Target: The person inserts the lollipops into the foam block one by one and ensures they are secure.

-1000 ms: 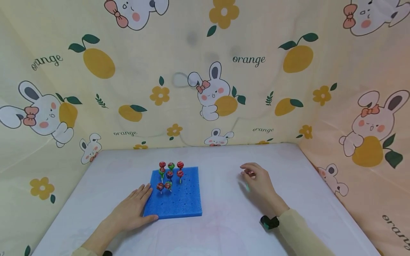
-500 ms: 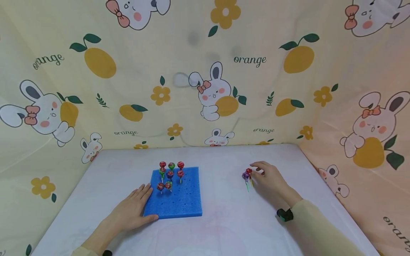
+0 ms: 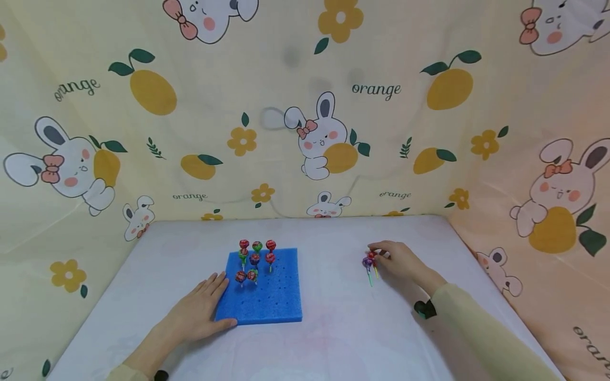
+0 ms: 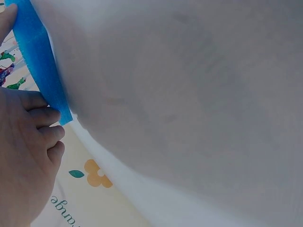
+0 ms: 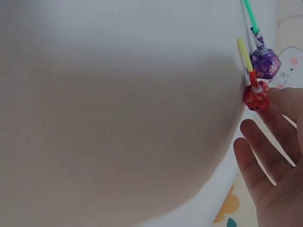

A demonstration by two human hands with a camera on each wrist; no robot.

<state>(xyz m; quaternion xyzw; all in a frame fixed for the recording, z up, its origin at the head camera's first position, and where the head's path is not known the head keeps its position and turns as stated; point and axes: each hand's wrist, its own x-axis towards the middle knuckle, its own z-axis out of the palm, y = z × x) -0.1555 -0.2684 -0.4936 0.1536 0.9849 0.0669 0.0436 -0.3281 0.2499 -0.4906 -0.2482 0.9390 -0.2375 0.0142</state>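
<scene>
My left hand [image 3: 196, 311] rests against the left side of a blue foam block [image 3: 278, 304], fingers straight along it and thumb on its near edge. Several wrapped lollipops [image 3: 252, 275] stand upright in the block's back left part. To the right on the table, my right hand [image 3: 402, 259] pinches the head of a red lollipop [image 5: 257, 97] with a yellow stick between thumb and index finger. Right beside it lies a purple lollipop [image 3: 367, 262] with a green stick. The right hand's other fingers are spread in the right wrist view.
The foam has rows of small holes [image 3: 277, 288] to the right of and in front of the standing lollipops. A white tabletop [image 3: 329, 317] lies under everything. Printed cloth walls [image 3: 267, 169] enclose it at the back and both sides.
My right hand first drew back to the right, uncovering the two lollipops, then came slightly left onto the red one. My left hand stays on the foam block.
</scene>
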